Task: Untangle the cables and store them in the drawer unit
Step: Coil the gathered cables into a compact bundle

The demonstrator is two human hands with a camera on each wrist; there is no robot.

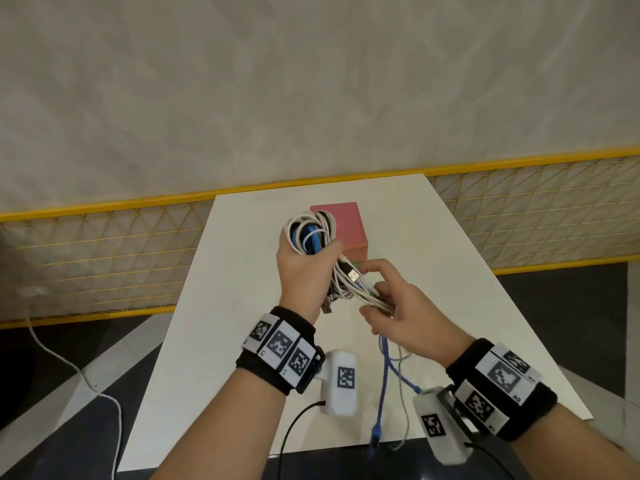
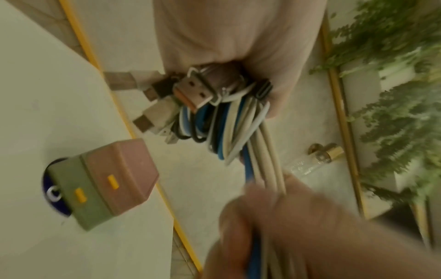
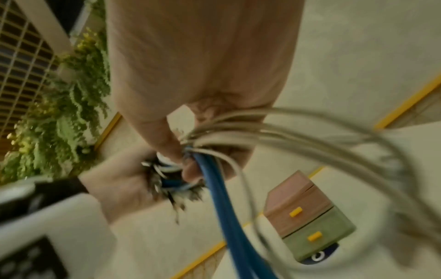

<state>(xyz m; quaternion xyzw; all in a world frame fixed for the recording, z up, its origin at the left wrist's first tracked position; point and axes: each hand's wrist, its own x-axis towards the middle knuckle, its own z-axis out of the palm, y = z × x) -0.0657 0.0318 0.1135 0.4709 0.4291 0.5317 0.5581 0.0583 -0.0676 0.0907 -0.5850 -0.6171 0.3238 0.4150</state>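
White table [image 1: 242,341] fills the middle of the head view, with a pale textured wall and a yellow mesh fence [image 1: 104,258] behind it; foliage shows at the edges of both wrist views. Drawer unit [image 1: 341,225] stands near the table's far end — a pink drawer above a green one, both closed, each with a yellow pull, and a dark blue disc [image 2: 53,186] lies under or just behind its base. Cables [image 1: 313,233] are held in the air in front of the unit: a coiled bundle of white, blue and black leads. Left hand [image 1: 304,268] is clenched round the coil, with several USB plugs [image 2: 193,90] crowding out below its fingers. Right hand [image 1: 398,306] has its fingers curled round the straight run of white strands leaving the coil, while a blue lead [image 1: 382,386] and a grey one hang from it past the table's near edge. Judgement: the bundle is light, limp and smooth-jacketed, so loops will slide and snag at the plugs; best taken one lead at a time, just behind a plug, and drawn out along its length. Obstructions: both drawers must be opened first, both hands are occupied, and the hanging tails may catch on the table edge.
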